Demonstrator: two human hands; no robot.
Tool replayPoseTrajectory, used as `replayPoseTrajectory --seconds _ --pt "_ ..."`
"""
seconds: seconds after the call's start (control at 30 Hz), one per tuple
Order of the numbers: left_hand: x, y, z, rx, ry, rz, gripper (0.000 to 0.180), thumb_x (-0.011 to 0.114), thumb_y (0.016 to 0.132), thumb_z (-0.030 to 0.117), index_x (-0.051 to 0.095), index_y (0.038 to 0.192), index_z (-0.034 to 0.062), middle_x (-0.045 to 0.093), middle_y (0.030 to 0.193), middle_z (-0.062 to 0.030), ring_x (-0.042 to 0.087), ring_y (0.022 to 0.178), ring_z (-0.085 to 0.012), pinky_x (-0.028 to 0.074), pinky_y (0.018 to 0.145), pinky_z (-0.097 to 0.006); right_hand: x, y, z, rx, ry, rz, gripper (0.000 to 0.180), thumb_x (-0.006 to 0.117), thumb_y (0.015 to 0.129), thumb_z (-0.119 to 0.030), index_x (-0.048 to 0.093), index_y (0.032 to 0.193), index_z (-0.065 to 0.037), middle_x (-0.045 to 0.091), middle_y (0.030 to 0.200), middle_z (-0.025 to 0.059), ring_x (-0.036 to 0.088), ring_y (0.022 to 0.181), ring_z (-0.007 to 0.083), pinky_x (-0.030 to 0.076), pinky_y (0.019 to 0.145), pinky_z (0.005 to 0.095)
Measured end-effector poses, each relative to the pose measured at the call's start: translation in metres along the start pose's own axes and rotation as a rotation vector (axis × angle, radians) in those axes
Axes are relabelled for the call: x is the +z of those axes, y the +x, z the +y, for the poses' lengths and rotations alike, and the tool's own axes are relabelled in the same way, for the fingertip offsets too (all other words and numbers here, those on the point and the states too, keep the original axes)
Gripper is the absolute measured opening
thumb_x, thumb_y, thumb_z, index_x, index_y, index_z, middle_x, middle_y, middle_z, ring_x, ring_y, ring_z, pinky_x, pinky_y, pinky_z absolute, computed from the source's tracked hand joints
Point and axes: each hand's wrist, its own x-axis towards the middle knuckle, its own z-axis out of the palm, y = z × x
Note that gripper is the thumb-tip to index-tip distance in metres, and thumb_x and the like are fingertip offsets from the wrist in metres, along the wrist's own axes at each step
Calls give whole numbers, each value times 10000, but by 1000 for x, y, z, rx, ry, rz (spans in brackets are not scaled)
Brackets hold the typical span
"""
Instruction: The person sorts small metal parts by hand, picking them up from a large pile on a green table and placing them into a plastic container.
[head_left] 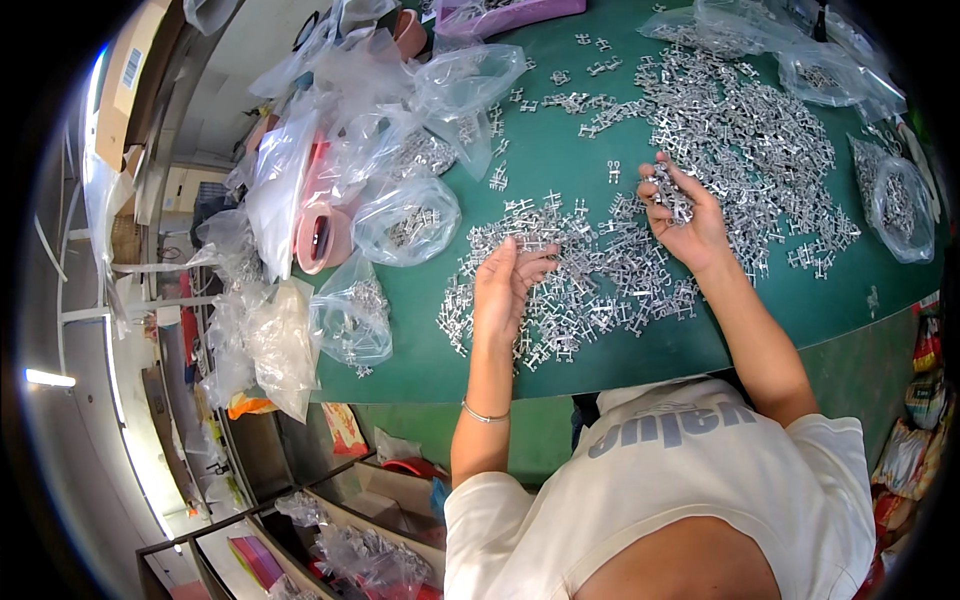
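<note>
Two hands work the small silver metal parts (600,270) spread mid-frame on the green table (560,160): left hand (505,285) rests open-fingered on them, right hand (685,215) clasps several, lifted for handling.

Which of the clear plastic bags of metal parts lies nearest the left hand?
The rounded, knotted bag just beyond and left of the left hand, beside the pink tape roll. The other filled bags lie farther off, along the table's left and far right edges.

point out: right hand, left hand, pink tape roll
right hand (688,222), head view, on the palm, fingers closed on small metal parts.
left hand (503,285), head view, on the palm.
pink tape roll (322,238), head view, on its rim.
</note>
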Motion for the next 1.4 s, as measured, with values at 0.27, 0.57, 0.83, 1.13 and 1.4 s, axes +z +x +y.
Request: replayPoseTrajectory --seconds 0.27,0.57,0.83,1.13,1.4 --pt "-13 -13 -2 -4 284 0 247 440 923 187 536 911 -40 641 873 -211 648 753 -213 487 644 -282 2 -1 4 18 -1 38 247 491 861 -77 455 1104 -57 498 985 119 509 809 198 391 509 229" --pt "-25 -20 -18 572 1297 492 356 551 833 114 497 1172 16 442 1233 -206 443 1142 -317 349 930 -394 6 -3 7 46 9 97 242 502 862 -83 466 1100 -56 482 992 111 503 808 185 382 511 221" --pt "18 -35 -38 549 1482 208 428 617 787 255 527 1143 34 312 1341 -215 313 1194 -445 235 996 -524 3 -1 7 37 -30 78 239 507 865 -90 475 1099 -56 502 992 110 505 811 185 397 513 224" --pt "55 -46 -54 670 1302 26 347 636 760 133 548 1079 30 473 1183 -159 425 1110 -376 313 969 -468 -1 0 6 33 -37 45 230 484 875 -104 483 1100 -58 505 995 116 510 822 194 422 518 231" --pt "17 -18 -26 740 1244 371 371 574 772 20 492 1134 5 498 1101 -172 464 1023 -332 362 862 -393 3 -2 6 24 -38 84 247 482 871 -95 477 1115 -60 490 1014 111 493 824 182 392 520 226"
